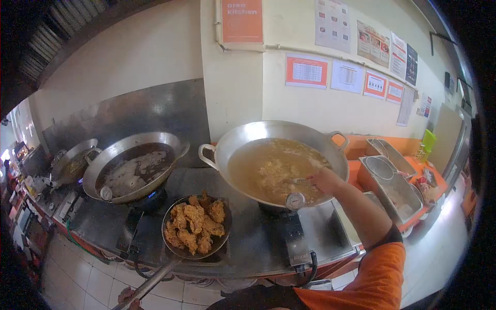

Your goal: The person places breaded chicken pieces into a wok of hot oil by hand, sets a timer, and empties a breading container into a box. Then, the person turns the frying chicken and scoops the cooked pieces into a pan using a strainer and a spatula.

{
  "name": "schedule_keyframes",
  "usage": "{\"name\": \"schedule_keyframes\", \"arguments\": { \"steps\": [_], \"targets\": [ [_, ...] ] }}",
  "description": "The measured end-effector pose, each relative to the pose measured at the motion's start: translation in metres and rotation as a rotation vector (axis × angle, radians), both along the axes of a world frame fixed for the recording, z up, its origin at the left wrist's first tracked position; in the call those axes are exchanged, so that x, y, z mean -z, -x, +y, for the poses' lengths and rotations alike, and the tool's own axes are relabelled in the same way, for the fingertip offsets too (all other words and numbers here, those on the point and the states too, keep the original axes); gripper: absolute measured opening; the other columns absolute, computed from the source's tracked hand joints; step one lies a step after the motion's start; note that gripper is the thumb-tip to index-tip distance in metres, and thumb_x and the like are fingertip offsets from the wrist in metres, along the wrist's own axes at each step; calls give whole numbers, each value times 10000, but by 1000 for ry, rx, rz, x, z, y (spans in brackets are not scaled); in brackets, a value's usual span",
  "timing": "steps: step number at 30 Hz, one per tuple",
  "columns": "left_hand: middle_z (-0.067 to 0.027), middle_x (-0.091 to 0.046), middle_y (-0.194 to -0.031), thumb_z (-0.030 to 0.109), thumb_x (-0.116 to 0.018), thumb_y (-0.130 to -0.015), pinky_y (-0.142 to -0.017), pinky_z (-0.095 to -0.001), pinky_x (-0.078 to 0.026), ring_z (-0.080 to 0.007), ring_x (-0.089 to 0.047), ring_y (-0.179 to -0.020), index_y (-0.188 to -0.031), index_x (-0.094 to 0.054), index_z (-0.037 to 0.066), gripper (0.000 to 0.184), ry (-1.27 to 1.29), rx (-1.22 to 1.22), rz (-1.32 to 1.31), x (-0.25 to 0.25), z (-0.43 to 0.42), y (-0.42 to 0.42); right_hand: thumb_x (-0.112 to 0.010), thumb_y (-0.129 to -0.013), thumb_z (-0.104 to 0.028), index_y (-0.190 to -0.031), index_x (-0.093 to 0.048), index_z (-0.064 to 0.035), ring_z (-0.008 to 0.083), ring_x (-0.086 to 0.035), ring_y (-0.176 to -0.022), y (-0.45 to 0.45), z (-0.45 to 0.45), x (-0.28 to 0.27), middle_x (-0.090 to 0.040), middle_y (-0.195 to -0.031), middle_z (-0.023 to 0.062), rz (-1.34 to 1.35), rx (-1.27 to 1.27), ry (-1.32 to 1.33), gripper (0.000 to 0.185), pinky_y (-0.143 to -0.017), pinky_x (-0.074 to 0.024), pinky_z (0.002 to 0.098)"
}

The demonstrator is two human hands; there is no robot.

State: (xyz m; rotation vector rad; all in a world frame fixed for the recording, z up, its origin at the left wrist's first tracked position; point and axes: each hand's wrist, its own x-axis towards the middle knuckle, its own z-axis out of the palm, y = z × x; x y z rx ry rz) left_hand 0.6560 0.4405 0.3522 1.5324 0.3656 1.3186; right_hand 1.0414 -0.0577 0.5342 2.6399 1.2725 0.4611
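Note:
My left hand, partly cut off at the bottom edge, is closed around the handle of a long-handled round strainer. Pieces of golden-brown fried chicken fill the strainer, which is over the steel counter. My right hand reaches over the right side of a large wok of bubbling oil. Its fingers are closed on a short metal utensil that looks like tongs, with the far end at the oil. Pale, frothy food shows in the oil. A dial thermometer sits at the wok's front rim.
To the left stand a second wok with dark, foamy oil and a smaller wok. Metal trays and a round sieve occupy the orange counter at right. A burner control box is in front of the large wok.

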Motion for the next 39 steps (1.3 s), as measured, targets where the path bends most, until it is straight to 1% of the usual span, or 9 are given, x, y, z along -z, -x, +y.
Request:
{"name": "schedule_keyframes", "arguments": {
  "steps": [6, 8, 10, 12, 17, 22, 33, 35, 39],
  "targets": [
    [-154, -537, -886, 137, -554, -707, -767, -405, -400, -283, -502, -842, -868, -523, -22, 228, -4, 64, 3, -2, 0, 4, -529, -626, -105, -698, -585, -123, 162, -552, -650, -11, 19, 2, -583, -888, 7, -130, 119, 362, 93, -557, -426, 289],
    [-155, -539, -882, 135, -560, -697, -766, -400, -397, -283, -502, -839, -862, -530, -22, 229, -9, 33, -4, -5, -4, 3, -533, -620, -101, -665, -562, -116, 162, -549, -648, -15, 17, 7, -582, -874, 10, 363, 221, -220, 55, -565, -418, 285],
    [-155, -542, -876, 139, -562, -691, -769, -401, -396, -285, -503, -844, -860, -534, -21, 234, -9, 51, -5, -4, -3, 4, -532, -631, -102, -653, -549, -105, 155, -545, -644, -7, 24, -2, -580, -859, 13, 394, 203, -266, 28, -566, -410, 279],
    [-155, -544, -873, 142, -564, -688, -770, -402, -396, -287, -503, -846, -860, -537, -20, 238, -10, 60, 0, -4, -2, 4, -525, -657, -110, -660, -546, -92, 139, -541, -638, 10, 35, -23, -578, -845, 16, -36, 75, 222, 28, -561, -404, 271],
    [-156, -545, -870, 149, -566, -685, -770, -405, -396, -287, -504, -847, -864, -538, -15, 244, -9, 77, -1, -1, 2, 5, -491, -722, -150, -680, -548, -67, 129, -543, -632, -2, 40, -12, -580, -831, 18, 277, 162, -168, 109, -533, -409, 274],
    [-164, -544, -873, 175, -566, -687, -767, -406, -398, -289, -508, -839, -873, -540, -10, 263, -41, 39, 33, -3, 2, 3, -465, -743, -149, -820, -595, -63, 156, -553, -598, -16, 46, -4, -592, -719, 50, 30, 12, 25, 174, -541, -426, 279],
    [-157, -548, -827, 208, -514, -777, -739, -394, -411, -284, -509, -813, -831, -530, -15, 229, 6, 52, 12, 5, 2, 6, -471, -759, -87, -852, -592, -25, 107, -480, -526, 18, 80, -34, -546, -679, 78, 557, 226, -687, 165, -434, -382, 243],
    [-155, -550, -824, 212, -511, -786, -741, -393, -411, -284, -508, -818, -822, -529, -14, 229, 34, 35, -2, 16, 10, 7, -484, -754, -73, -842, -583, -7, 96, -452, -511, 2, 59, -20, -537, -679, 61, 269, -154, -619, 147, -422, -362, 221],
    [-68, -523, -769, 166, -678, -637, -684, -328, -413, -178, -501, -760, -833, -504, 63, 282, 90, 291, -5, 79, 65, 18, -495, -738, -43, -844, -558, 14, 76, -402, -490, 13, 44, -20, -501, -651, 19, 910, 171, -1126, 136, -410, -318, 183]
  ]
}}
